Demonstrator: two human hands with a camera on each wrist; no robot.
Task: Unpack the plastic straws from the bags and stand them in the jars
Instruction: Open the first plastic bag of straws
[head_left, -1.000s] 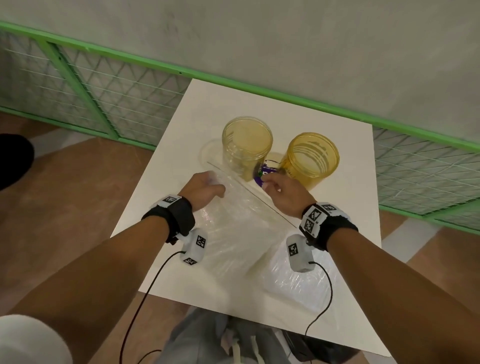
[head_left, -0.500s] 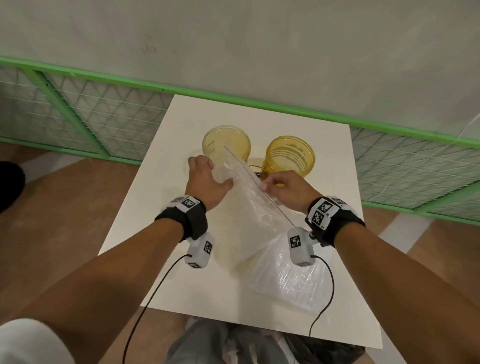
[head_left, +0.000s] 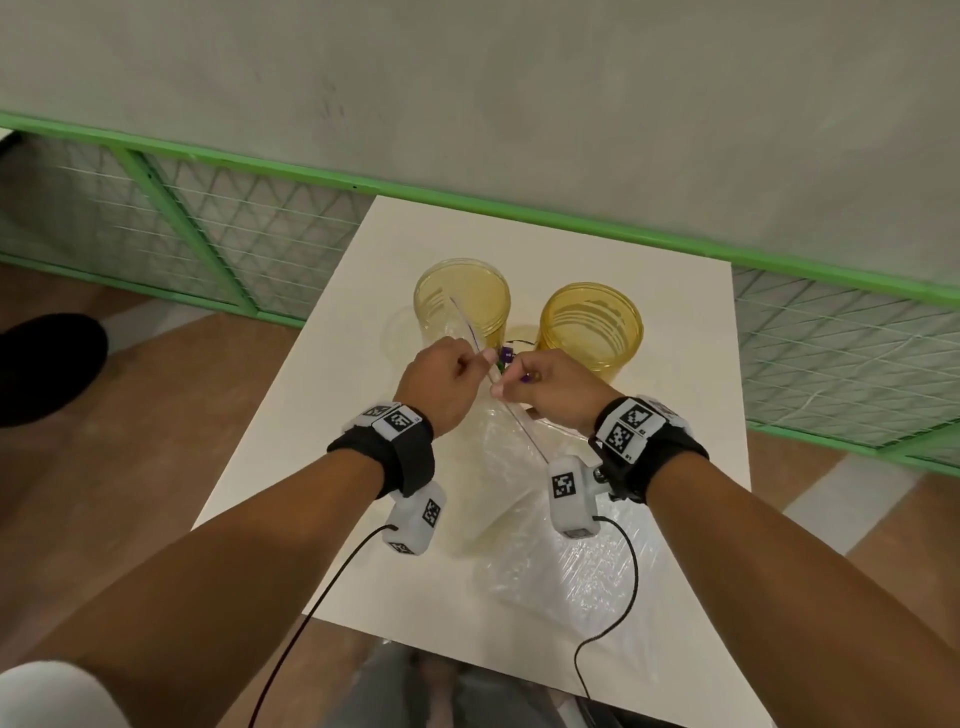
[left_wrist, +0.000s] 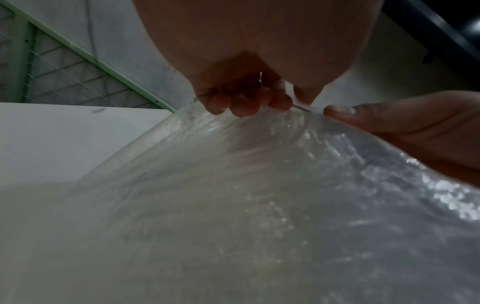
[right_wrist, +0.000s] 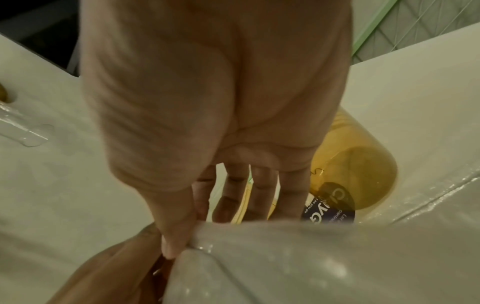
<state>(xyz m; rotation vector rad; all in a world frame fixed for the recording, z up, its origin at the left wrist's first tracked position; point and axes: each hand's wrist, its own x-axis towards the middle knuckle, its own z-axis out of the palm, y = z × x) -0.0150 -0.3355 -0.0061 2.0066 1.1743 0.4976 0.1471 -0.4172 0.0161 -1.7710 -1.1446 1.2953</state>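
Note:
Two amber see-through jars stand at the back of the white table (head_left: 291, 447): the left jar (head_left: 461, 296) and the right jar (head_left: 591, 325) (right_wrist: 363, 174). I hold a clear bag of plastic straws (head_left: 501, 457) (left_wrist: 246, 195) (right_wrist: 298, 263) upright in front of them. My left hand (head_left: 447, 379) (left_wrist: 249, 98) pinches its top edge from the left. Close beside it, my right hand (head_left: 540, 387) (right_wrist: 179, 232) pinches the same edge between thumb and fingers. A second clear bag (head_left: 566, 571) lies flat on the table under my right wrist.
A purple-labelled item (head_left: 505, 356) (right_wrist: 328, 207) lies between the jars, just behind my hands. A green mesh railing (head_left: 208, 234) runs behind the table against a grey wall. Brown floor shows on both sides, with a dark shape (head_left: 47, 364) at far left.
The bag has come up off the table and now stands on edge. My hands have drawn together along its top edge, almost touching in front of the jars.

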